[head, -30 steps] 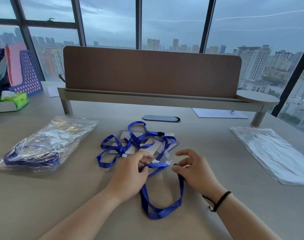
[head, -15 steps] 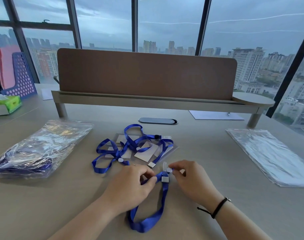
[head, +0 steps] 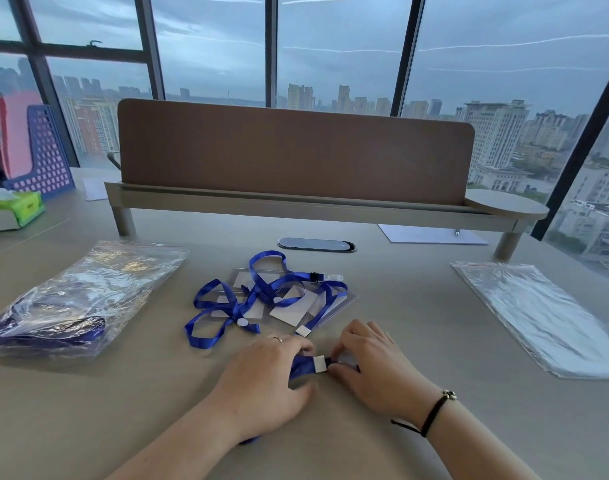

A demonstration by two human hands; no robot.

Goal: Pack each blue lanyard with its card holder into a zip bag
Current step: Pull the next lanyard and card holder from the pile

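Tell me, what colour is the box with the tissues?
Green and white. The tissue box sits far left on the desk in the head view.

Desk layout around the fingers (head: 334, 367)
Lanyard end (head: 304, 364) between both hands' fingertips; lanyard pile (head: 261, 296) on card holders (head: 289, 308) just behind; filled bag (head: 78, 299) far left; empty bags (head: 545, 317) far right.

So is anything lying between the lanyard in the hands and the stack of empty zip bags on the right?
Nothing visible. The lanyard is pinched between left hand and right hand, and bare desk runs from there to the empty zip bags.
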